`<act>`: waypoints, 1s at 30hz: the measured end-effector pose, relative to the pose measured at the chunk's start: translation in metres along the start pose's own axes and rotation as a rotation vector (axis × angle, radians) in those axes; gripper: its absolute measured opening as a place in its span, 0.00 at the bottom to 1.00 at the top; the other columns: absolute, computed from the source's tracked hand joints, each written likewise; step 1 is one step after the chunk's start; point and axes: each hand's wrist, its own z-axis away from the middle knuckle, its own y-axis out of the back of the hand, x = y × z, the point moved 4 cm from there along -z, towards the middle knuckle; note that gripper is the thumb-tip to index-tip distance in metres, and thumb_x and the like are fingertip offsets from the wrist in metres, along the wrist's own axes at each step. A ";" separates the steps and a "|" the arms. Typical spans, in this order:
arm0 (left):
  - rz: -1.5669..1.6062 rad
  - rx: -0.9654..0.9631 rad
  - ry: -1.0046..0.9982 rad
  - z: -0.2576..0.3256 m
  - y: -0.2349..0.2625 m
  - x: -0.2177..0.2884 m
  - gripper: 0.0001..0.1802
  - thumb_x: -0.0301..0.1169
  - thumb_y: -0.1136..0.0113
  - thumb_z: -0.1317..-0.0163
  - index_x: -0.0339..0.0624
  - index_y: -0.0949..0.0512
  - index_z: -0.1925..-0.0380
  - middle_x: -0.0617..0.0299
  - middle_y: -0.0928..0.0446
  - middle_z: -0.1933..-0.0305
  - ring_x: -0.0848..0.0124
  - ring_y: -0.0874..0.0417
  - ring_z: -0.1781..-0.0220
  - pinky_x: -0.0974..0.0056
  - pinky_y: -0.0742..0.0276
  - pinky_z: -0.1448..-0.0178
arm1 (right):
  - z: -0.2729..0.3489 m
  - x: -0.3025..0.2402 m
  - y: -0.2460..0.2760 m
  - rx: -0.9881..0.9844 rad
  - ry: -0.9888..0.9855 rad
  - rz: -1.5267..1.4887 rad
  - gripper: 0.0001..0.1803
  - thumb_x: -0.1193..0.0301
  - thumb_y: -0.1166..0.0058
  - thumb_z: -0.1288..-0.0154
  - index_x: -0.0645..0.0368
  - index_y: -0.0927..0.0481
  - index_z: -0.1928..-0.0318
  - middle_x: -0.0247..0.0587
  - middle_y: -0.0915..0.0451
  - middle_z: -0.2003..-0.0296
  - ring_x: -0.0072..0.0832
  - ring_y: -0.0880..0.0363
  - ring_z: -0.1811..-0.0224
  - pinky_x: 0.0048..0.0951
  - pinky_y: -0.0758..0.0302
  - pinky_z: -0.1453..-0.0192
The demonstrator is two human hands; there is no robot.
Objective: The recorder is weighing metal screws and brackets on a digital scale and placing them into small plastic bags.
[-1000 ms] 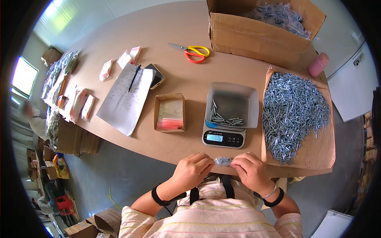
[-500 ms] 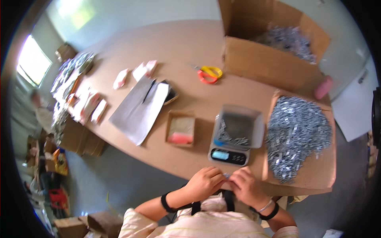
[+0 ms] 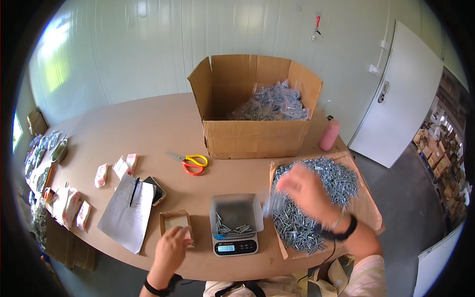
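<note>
I am looking down on a pale-walled room with a white door (image 3: 396, 94) at the right and a big rounded wooden table (image 3: 148, 128) filling the view. The largest thing on it is an open cardboard box (image 3: 257, 133) heaped with clear bags of silvery screws. To its right leans a pink bottle (image 3: 329, 134). Nearer to me lies a flat cardboard sheet (image 3: 368, 208) carrying a loose pile of screws (image 3: 316, 198).

My right hand (image 3: 302, 190) is raised over that pile, motion-blurred, and something silvery, perhaps a bag, blurs beside it toward the scale; I cannot tell how the fingers are set. In front of my chest sits a small digital scale (image 3: 235, 245) with a grey tray (image 3: 235, 218); only a small cluster of screws lies at the tray's front edge, so I judge this weighing to be barely begun, with most of the loose pile left to portion out, while the box already holds many filled bags.

My left hand (image 3: 170, 247) rests at the near edge of a small cardboard box (image 3: 175, 222), fingers loosely curled, holding nothing that I can make out.

Farther left lie a white paper sheet (image 3: 126, 215) with a pen (image 3: 134, 190) on it, a dark phone (image 3: 156, 190), yellow-and-orange scissors (image 3: 190, 162) and several small pink-and-white packets (image 3: 118, 166).
</note>
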 end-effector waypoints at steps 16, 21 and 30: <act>-0.309 -0.146 -0.125 -0.017 -0.047 -0.066 0.03 0.28 0.39 0.43 0.46 0.17 0.72 0.60 0.20 0.66 0.60 0.15 0.58 0.55 0.19 0.59 | 0.008 0.187 -0.005 -0.434 -0.207 0.416 0.19 0.64 0.29 0.42 0.60 0.16 0.53 0.50 0.20 0.53 0.45 0.22 0.47 0.41 0.25 0.40; -0.302 -0.014 -0.115 -0.012 -0.033 -0.059 0.03 0.30 0.29 0.48 0.48 0.13 0.72 0.65 0.23 0.69 0.63 0.17 0.61 0.59 0.18 0.58 | 0.059 0.180 -0.062 -0.435 -0.133 0.460 0.25 0.66 0.29 0.44 0.56 0.19 0.45 0.47 0.25 0.49 0.48 0.27 0.43 0.44 0.26 0.35; -0.254 0.237 -0.058 0.011 0.012 -0.032 0.15 0.16 0.41 0.48 0.41 0.17 0.60 0.59 0.26 0.64 0.57 0.22 0.60 0.55 0.23 0.57 | 0.064 0.168 -0.044 -0.304 -0.109 0.543 0.05 0.77 0.40 0.37 0.62 0.15 0.60 0.50 0.19 0.62 0.51 0.18 0.60 0.44 0.22 0.56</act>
